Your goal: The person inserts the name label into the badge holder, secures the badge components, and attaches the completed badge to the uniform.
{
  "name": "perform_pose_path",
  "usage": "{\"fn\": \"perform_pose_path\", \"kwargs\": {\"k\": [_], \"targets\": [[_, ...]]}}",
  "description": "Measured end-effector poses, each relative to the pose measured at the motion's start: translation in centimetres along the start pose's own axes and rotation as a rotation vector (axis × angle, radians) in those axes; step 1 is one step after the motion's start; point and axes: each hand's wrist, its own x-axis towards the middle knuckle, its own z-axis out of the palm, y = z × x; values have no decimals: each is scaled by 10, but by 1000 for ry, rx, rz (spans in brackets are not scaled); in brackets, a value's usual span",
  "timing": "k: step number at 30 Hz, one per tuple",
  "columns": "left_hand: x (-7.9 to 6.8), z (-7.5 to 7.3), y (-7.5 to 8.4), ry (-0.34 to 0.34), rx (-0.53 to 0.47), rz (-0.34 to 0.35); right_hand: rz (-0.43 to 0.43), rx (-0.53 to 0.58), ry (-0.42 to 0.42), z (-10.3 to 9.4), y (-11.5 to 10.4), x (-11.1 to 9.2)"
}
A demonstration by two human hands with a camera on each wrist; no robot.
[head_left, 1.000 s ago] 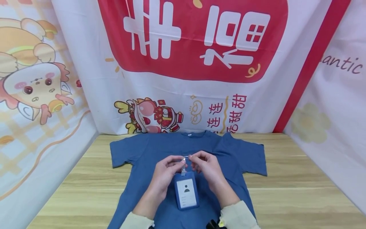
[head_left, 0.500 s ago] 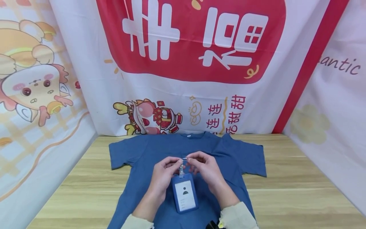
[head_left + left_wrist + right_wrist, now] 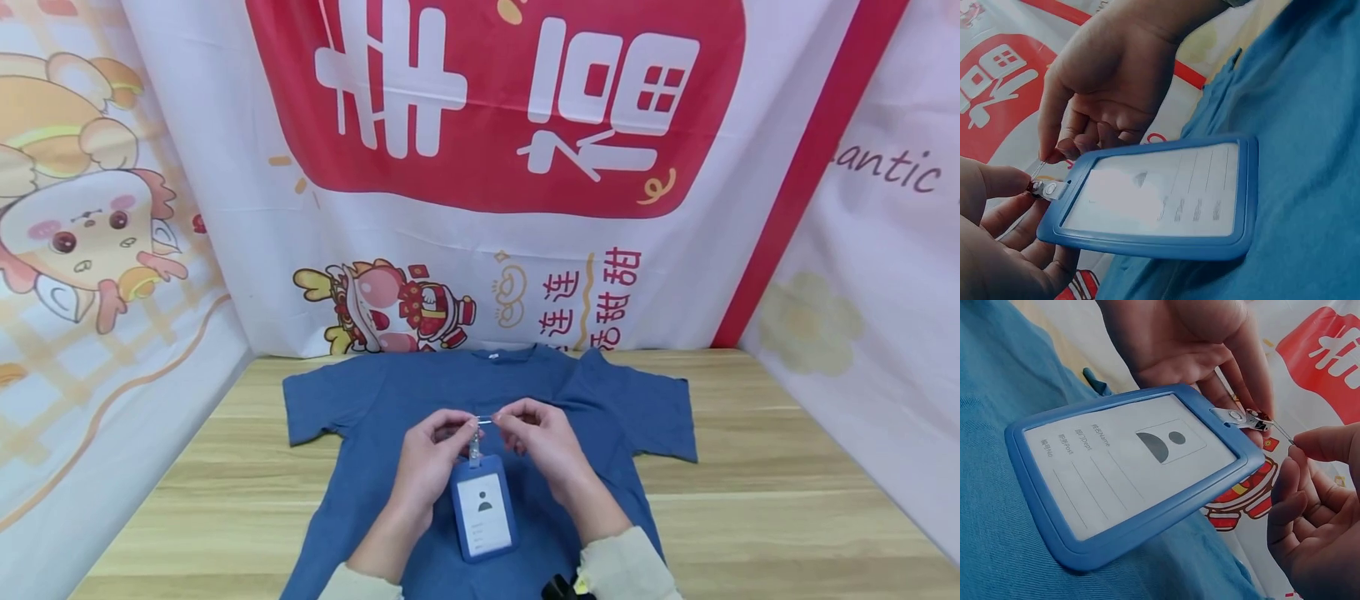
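A blue ID badge holder (image 3: 485,517) with a white card hangs below both hands by a clear snap strap (image 3: 1054,189). Its strap runs up to a small metal clip (image 3: 1259,419) with a thin metal pin (image 3: 485,419). My left hand (image 3: 429,458) pinches the metal clip between thumb and fingers. On the other side, the fingertips of my right hand (image 3: 543,442) pinch the far end of the pin, which stretches between the two hands. Beneath the badge lies a blue T-shirt (image 3: 420,387), spread flat with its collar away from me.
The shirt covers the middle of a wooden table (image 3: 757,500). Printed cloth hangs (image 3: 675,275) stand at the back and on both sides. A small black object (image 3: 557,587) shows at the bottom edge by the right sleeve.
Both hands keep their grip near the same place. The badge has shifted slightly left and down, and two thin wires of the pin now show apart between the fingertips.
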Motion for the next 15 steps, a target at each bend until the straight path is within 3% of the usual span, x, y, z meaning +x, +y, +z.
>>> {"fn": "perform_pose_path", "kwargs": {"k": [10,15], "targets": [[-2,2,1,62,28,65,15,-2,-23,1,0,0],[-2,2,-3,91,59,134,17,4,-31,1,0,0]]}}
